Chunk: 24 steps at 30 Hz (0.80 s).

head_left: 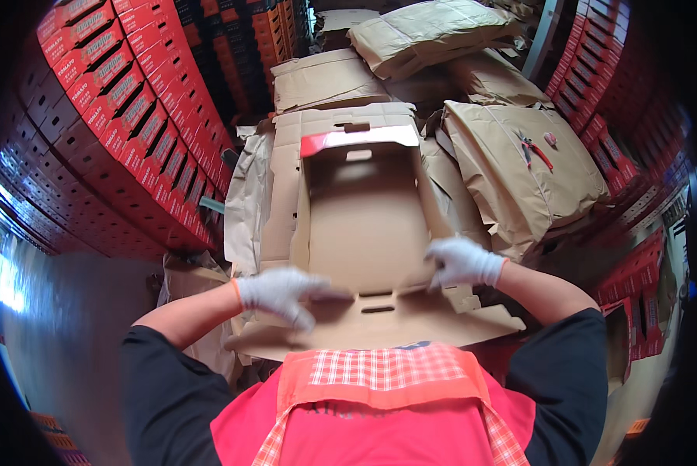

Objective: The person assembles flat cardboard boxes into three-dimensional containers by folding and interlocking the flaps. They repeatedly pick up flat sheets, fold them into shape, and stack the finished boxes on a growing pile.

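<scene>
A half-folded cardboard box (pixel 368 225) lies in front of me, brown inside, its far wall and both side walls standing. Red shows on the upper edge of the far wall, and the near end flap (pixel 410 318) is folded out toward my apron. My left hand (pixel 282 295), in a white glove, is at the near left corner with fingers stretched over the cardboard and thumb apart, slightly blurred. At the near right corner my gloved right hand (pixel 463 262) has bent fingers closed on the edge of the box.
Flat cardboard sheets (pixel 282 194) lie beneath the box. Tall stacks of red boxes (pixel 131 101) rise at the left, with more red boxes (pixel 589 70) at the right. Paper-wrapped bundles (pixel 519 171) lie behind and to the right; red-handled pruning shears (pixel 536 153) rest on one.
</scene>
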Tool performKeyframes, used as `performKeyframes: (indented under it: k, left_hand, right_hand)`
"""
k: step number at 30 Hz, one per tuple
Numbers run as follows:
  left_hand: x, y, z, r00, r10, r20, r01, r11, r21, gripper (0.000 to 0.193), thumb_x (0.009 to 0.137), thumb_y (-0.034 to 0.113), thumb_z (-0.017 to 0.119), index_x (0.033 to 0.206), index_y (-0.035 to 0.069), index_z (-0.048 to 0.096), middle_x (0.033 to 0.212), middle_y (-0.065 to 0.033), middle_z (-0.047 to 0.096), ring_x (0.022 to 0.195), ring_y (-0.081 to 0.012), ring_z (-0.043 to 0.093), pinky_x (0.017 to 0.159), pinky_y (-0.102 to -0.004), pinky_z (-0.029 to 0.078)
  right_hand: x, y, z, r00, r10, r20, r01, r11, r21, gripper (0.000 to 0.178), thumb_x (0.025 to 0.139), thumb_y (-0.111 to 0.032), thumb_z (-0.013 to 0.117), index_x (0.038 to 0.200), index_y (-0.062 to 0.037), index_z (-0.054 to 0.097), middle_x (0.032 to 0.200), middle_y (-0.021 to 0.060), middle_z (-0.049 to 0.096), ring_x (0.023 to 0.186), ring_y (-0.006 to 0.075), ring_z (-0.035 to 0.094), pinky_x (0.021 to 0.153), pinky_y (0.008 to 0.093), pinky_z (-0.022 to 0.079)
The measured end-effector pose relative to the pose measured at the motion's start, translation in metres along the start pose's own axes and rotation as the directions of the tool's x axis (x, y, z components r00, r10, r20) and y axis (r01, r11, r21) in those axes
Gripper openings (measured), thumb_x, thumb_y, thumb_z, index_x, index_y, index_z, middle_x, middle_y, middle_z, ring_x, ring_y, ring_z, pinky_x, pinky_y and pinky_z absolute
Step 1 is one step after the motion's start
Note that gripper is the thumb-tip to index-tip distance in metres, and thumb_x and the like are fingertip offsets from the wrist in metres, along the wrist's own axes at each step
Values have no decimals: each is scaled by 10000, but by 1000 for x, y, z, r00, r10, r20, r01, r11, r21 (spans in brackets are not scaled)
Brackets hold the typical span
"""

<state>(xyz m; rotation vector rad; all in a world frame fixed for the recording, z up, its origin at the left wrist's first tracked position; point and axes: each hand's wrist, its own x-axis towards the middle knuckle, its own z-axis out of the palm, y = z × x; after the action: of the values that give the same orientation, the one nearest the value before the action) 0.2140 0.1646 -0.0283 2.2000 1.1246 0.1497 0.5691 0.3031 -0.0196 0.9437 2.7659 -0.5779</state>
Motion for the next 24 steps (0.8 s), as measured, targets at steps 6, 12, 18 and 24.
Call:
performKeyframes:
  k: [6,12,18,24]
  left_hand:
    - [-48,0,16,840,-56,540,343,825,-448,620,821,240,724,1411,171,547,1127,-139,704,1045,-215,652,925,-343,487]
    - [-9,-69,51,654,-214,-725,422,899,115,671,900,234,648,1504,103,388,1495,-155,448,1327,-308,472,1098,-366,379]
    - [24,-95,107,560,-708,-430,-419,206,-884,753,897,132,569,1572,97,237,1581,-95,338,1384,-191,396,1148,-327,317]
    - [46,-65,125,582,-704,-407,-698,-176,-694,535,890,212,543,1389,34,466,1328,-103,575,1175,-208,574,1011,-399,471]
  right_hand:
    - [-42,-31,10,759,-140,635,-2,976,218,746,813,-476,726,1420,-131,462,1300,204,600,1195,385,576,989,422,468]
    - [-7,30,41,933,11,-359,18,997,77,833,774,-512,764,1417,-74,468,1468,210,452,1336,377,455,1100,443,391]
    - [49,46,110,782,576,-238,230,89,969,765,808,-90,622,1505,-5,319,1373,168,535,1259,245,534,1039,350,440]
    - [43,52,0,845,442,-302,240,191,952,728,794,-73,570,1481,41,358,1229,135,586,966,157,598,837,271,505]
